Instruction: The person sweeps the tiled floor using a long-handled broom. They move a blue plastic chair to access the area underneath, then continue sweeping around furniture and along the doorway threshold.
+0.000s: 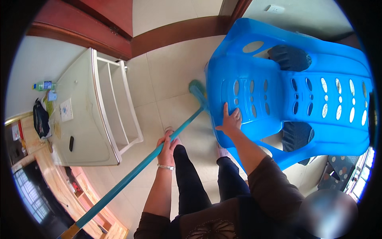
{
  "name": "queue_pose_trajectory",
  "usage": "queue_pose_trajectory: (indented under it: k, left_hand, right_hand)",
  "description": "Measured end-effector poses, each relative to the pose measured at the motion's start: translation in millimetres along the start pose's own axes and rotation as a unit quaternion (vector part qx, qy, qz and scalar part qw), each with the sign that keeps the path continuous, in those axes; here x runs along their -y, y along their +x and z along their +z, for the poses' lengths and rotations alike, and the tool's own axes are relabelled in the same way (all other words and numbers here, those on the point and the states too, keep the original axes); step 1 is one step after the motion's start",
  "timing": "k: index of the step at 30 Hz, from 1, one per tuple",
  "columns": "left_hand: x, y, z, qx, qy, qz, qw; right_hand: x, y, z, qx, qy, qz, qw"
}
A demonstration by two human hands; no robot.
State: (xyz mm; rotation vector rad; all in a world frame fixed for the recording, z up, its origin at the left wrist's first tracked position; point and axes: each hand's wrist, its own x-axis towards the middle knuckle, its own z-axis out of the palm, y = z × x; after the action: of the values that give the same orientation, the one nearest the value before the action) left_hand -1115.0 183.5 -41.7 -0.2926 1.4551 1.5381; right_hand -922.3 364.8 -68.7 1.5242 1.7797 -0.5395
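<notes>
My left hand (168, 149), with a bracelet at its wrist, grips the teal pole (134, 170) of a broom. The pole slants from the lower left up to the broom head (197, 89), whose green bristles touch the tiled floor beside the front edge of a blue plastic armchair (253, 71). My right hand (232, 122) is on the chair's seat near that edge. Its index finger and thumb are spread. The other fingers curl at a slot in the seat, their tips hidden.
Left stands a glass-topped table (86, 119) with a white lower rack (119, 101). It bears a bottle (44, 85), dark bag (41, 119), card (66, 110) and small black device (71, 143). Dark cloth-covered things (290, 58) show beneath the chair. A brown door sill (179, 31) crosses ahead.
</notes>
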Motion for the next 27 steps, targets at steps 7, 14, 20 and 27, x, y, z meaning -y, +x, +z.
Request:
queue_pose_trajectory:
  k: [7,14,20,27]
  left_hand:
    - [-32.5,35.7,-36.9,0.084,-0.024,-0.028,0.996]
    - [-74.0,49.6,-63.3,0.122,-0.029,-0.046,0.991]
    - [-105.2,48.6,-79.3,0.149,-0.084,-0.079,0.982]
    - [-103.2,84.3,-91.9,0.108,-0.125,-0.104,0.981]
  right_hand:
    - [21.0,0.7,6.6,-0.036,-0.021,0.055,0.998]
    - [104.8,-44.1,47.4,-0.153,-0.067,-0.141,0.976]
    - [226.3,-67.1,8.4,-0.169,0.129,-0.392,0.895]
    - [262.6,-29.8,32.7,-0.160,0.086,-0.382,0.906]
